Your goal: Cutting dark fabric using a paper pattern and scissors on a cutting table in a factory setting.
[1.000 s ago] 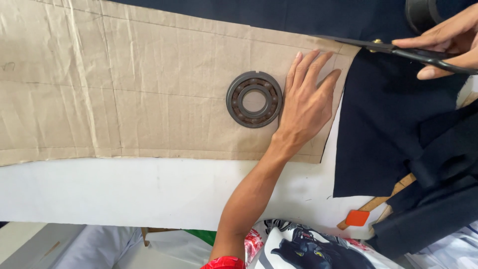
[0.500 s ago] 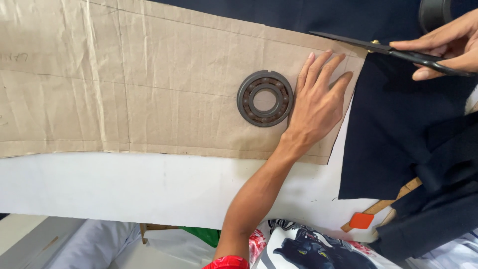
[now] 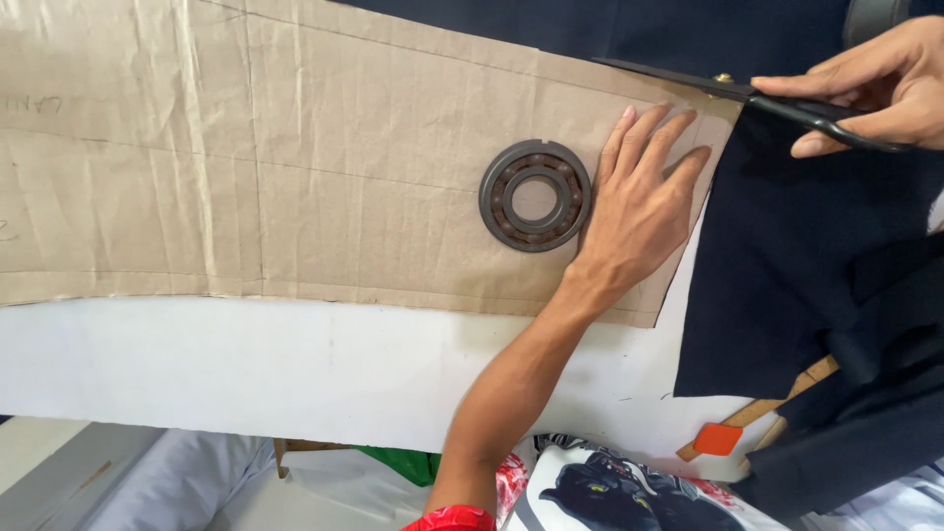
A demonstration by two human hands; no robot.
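Note:
My left hand lies flat, fingers spread, on the right end of a creased brown paper pattern. Just left of it a round steel ball bearing rests on the paper as a weight. At the upper right my right hand grips black scissors, whose blades run along the paper's top right edge over the dark navy fabric. The fabric lies under and beyond the pattern.
A white table top shows below the pattern. A wooden ruler with an orange piece pokes out under the folded fabric at the lower right. Printed cloth and grey cloth lie below the table edge.
The view has drifted, so the pattern, bearing and my left hand appear slightly further right. The scissors stay at the paper's top right edge; both hands keep their hold.

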